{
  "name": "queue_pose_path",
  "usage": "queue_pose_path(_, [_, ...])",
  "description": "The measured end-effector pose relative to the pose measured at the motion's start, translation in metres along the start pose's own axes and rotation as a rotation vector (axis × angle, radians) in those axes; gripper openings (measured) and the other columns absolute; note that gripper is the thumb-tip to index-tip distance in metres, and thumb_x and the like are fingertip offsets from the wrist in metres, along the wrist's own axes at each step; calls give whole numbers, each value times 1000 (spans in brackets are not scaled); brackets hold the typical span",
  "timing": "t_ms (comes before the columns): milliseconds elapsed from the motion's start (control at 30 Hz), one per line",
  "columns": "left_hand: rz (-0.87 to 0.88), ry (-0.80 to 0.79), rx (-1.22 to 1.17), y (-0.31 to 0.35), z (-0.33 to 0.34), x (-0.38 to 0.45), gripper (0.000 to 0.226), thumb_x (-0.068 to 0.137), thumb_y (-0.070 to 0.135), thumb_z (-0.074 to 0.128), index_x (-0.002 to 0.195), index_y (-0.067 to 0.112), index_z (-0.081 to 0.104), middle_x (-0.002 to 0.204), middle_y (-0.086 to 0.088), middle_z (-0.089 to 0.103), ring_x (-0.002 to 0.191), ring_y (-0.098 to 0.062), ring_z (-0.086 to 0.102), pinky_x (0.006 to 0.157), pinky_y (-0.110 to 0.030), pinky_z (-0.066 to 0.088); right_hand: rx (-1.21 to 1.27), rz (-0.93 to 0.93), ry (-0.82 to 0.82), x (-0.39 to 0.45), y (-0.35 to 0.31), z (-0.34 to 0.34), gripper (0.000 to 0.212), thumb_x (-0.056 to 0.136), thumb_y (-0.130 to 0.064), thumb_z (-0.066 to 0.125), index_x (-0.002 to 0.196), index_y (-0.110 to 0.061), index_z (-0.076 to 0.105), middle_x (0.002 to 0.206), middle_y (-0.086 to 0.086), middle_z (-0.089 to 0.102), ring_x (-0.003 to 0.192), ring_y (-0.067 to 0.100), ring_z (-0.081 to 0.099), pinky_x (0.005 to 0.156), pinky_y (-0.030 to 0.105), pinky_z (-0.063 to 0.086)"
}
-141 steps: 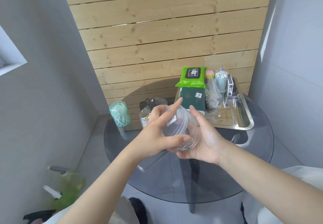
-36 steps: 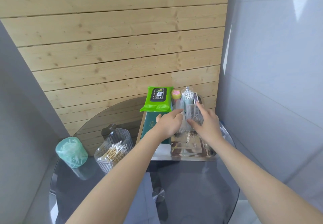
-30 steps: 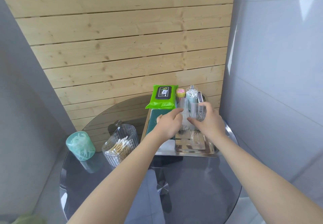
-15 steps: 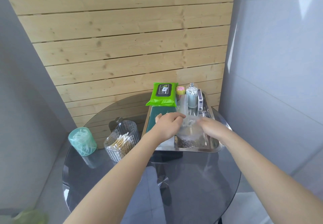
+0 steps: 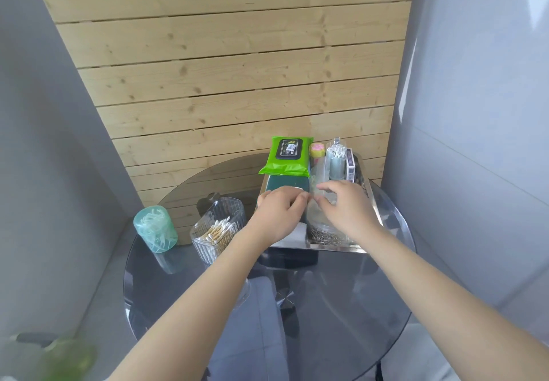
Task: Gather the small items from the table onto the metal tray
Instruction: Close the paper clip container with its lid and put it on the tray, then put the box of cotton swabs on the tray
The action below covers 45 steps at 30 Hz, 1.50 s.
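Your left hand and right hand hover, fingers loosely curled and holding nothing, over the clear jar standing on the metal tray.

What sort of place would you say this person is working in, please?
Probably a home corner, perhaps near a bathroom: a small round glass table stands against a wooden plank wall, holding toiletries such as a cotton swab holder and a wet wipes pack.
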State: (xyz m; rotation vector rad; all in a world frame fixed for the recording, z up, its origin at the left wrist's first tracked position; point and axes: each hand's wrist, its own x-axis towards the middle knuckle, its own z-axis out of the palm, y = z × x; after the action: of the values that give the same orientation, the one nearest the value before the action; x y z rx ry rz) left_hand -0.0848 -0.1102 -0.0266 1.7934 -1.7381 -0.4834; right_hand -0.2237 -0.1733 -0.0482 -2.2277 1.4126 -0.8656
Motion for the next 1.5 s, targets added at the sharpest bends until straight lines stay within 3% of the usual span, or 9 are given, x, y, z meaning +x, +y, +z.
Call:
queue_pose_path(233, [-292,188,325,-47,-37,-32,44,88,19,47,131,23,53,139,-5,48,133,-26,36,110,-39,20,153,-141,-105,-17,-51,30,27,85,-25,63,110,-18,69,106,2,70,105,18,60,90,30,46])
queue_pose_path(333, [-481,85,523,-75,-44,-38,60,87,39,49,143,23,34,152,-13,26,140,-33,23,112,-45,18,162,-157,-135,-18,-60,44,25,85,-23,63,108,-18,70,103,2,71,100,16,60,88,28,47])
queue_pose_path(433, [-573,-32,388,-94,-47,-43,76,84,51,53,149,28,21,147,-15,29,133,-36,36,106,-45,33,141,-174,-130,-18,-65,54,23,84,-23,63,105,-21,71,99,0,71,98,19,59,85,32,48])
queue_pose_path(667, [-407,162,139,-91,-68,-48,75,73,36,66,143,33,38,129,-7,52,113,-24,56,91,-34,48,230,-98,-188,-12,-74,56,33,86,-27,62,119,-20,63,109,0,69,101,14,60,84,23,42])
queue_pose_path(900, [-131,76,-61,-65,-102,-56,63,74,27,76,130,35,50,113,2,62,94,-9,56,77,-10,42,827,117,-522,-5,-77,49,101,65,-52,71,148,-30,19,151,-1,36,134,10,40,115,38,29])
queue_pose_path(1133, [-199,-167,-196,-70,-100,-79,90,67,32,83,138,38,29,117,7,56,108,-13,59,92,-25,48,665,-43,-687,-6,-66,22,60,68,-16,80,119,-27,50,104,-8,58,98,7,56,91,25,45])
queue_pose_path(1233, [-308,-296,-2,-85,-94,-93,66,75,36,77,133,29,47,112,6,60,101,-9,62,88,-23,49,517,-66,-667,-10,-58,13,63,64,-22,84,118,-31,50,104,-12,55,103,8,53,84,23,42])
queue_pose_path(1367, [-384,-235,51,-107,-77,-110,25,84,29,68,104,15,71,80,2,67,61,-2,57,65,-16,48,489,14,-722,-29,-47,8,74,50,-40,84,115,-36,50,116,-11,52,116,8,48,90,25,42])
queue_pose_path(1500, [-462,-118,37,-123,-64,-117,11,77,24,73,82,14,75,66,0,65,58,-10,55,69,-28,52,552,73,-783,-48,-41,7,64,62,-21,83,117,-28,50,107,-12,54,99,3,56,74,18,48])
